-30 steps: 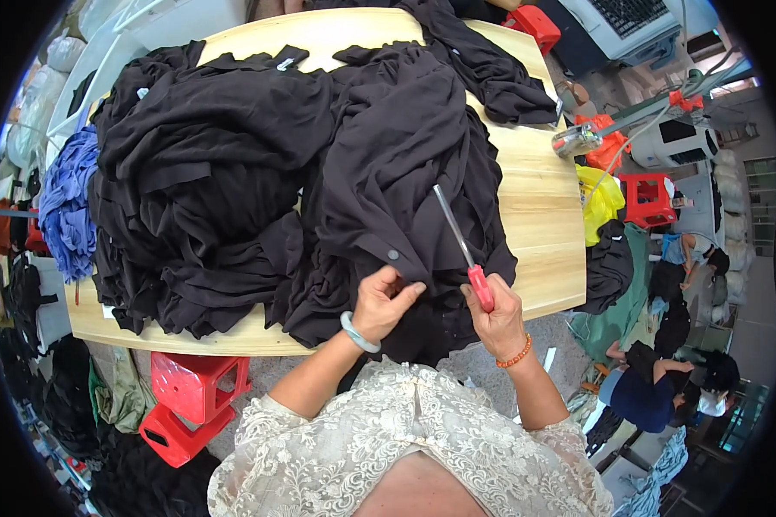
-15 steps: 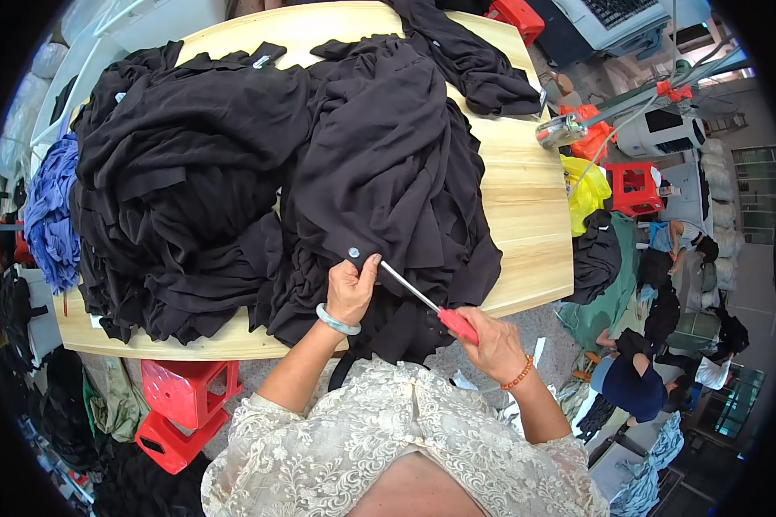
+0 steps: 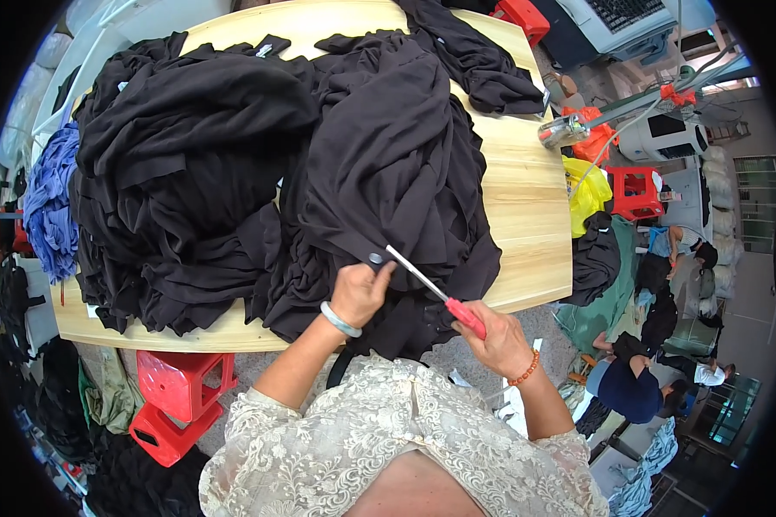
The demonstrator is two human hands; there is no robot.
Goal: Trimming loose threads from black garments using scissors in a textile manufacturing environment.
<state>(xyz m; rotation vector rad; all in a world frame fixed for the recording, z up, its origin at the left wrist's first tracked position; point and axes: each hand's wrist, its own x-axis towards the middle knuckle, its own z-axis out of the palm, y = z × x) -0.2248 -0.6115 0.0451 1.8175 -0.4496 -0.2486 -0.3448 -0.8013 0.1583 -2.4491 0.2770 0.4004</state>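
My left hand (image 3: 359, 293), with a pale bangle at its wrist, is closed on the edge of a black garment (image 3: 379, 164) on the table. Beside its fingertips a small round button (image 3: 375, 258) shows against the dark cloth. My right hand (image 3: 498, 346) grips the red handle of a screwdriver (image 3: 464, 315). Its long metal shaft points up and left, and the tip sits just right of the button, over the cloth. I cannot tell whether the tip touches the fabric.
Another heap of black garments (image 3: 181, 172) lies on the left of the wooden table (image 3: 530, 207), with blue cloth (image 3: 52, 202) beyond its edge. Red stools (image 3: 181, 388) stand below at left. A clear bottle (image 3: 563, 132) hangs at the right edge. People (image 3: 625, 388) work farther right.
My left hand has shifted slightly right with the garment's edge, and the button has turned from shiny to dark. The screwdriver's tip has moved up, away from my left thumb.
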